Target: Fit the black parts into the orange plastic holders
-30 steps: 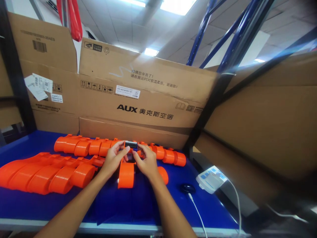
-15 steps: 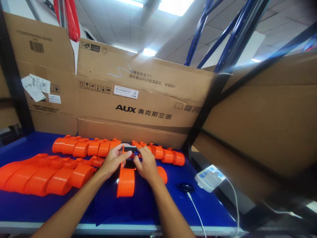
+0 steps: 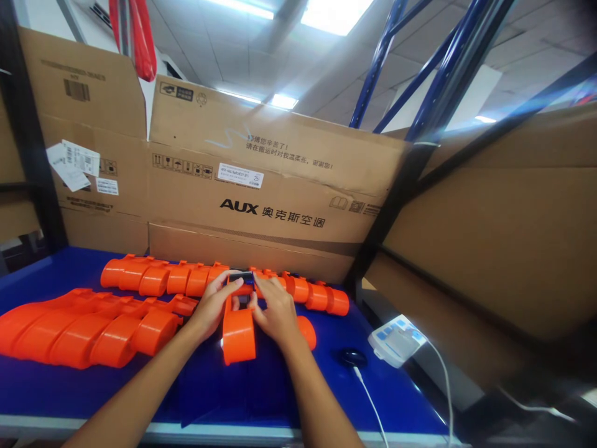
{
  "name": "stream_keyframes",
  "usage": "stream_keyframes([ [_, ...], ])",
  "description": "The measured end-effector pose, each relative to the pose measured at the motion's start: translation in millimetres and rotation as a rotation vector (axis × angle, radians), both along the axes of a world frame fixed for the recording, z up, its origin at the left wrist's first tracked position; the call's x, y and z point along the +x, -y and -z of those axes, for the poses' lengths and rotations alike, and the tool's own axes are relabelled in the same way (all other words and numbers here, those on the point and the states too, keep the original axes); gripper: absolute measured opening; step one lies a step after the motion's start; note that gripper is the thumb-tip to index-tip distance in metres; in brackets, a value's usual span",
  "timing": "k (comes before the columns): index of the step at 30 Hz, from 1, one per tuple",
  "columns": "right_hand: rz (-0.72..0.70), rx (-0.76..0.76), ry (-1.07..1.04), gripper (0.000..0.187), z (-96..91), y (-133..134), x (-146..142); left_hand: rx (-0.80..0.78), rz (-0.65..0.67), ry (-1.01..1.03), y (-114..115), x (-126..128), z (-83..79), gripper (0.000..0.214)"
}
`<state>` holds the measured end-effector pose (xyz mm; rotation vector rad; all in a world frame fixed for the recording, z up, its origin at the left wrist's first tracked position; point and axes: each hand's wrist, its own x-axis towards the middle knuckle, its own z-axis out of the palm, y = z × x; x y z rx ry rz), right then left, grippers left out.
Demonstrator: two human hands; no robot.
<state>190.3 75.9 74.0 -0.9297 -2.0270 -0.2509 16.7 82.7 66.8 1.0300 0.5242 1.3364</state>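
Note:
Between my two hands is an orange plastic part, its round drum-like end (image 3: 239,337) hanging down toward me. A small dark block (image 3: 240,277) sits at its upper end. My left hand (image 3: 213,306) is closed on the part's left side, with the thumb along the upper end near the block. My right hand (image 3: 276,311) pinches the right side of the same end, fingertips against the block's right edge. Fingers partly cover the middle of the part, so how the block is joined to it cannot be seen.
Rows of similar orange parts lie at the left (image 3: 112,339) and along the back (image 3: 153,278) of the blue tabletop (image 3: 261,398). At right are a black oval device (image 3: 353,357) with a white cable and a white box (image 3: 396,340). Cardboard (image 3: 280,186) stands behind.
The orange part has tipped slightly, its round end rising a little. My right fingers have shifted around the dark block's right edge. The whole view has moved slightly.

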Motion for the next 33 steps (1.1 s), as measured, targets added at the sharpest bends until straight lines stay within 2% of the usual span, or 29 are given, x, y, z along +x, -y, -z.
stream_keyframes([
  [7, 0.076, 0.005, 0.082, 0.048, 3.3, -1, -6, 0.093, -0.050, -0.117, -6, -2, 4.7, 0.042],
  [17, 0.029, 0.010, 0.070, 0.049, 2.4, 1, -3, 0.095, -0.057, -0.121, -3, -5, -2.2, 0.039],
  [26, -0.011, 0.033, -0.063, 0.023, -4.2, 8, 1, 0.075, -0.062, -0.172, -4, -4, -0.2, 0.040],
  [33, -0.005, 0.028, -0.043, 0.023, -3.2, 10, -3, 0.090, -0.068, -0.163, -4, -6, 0.4, 0.035],
])
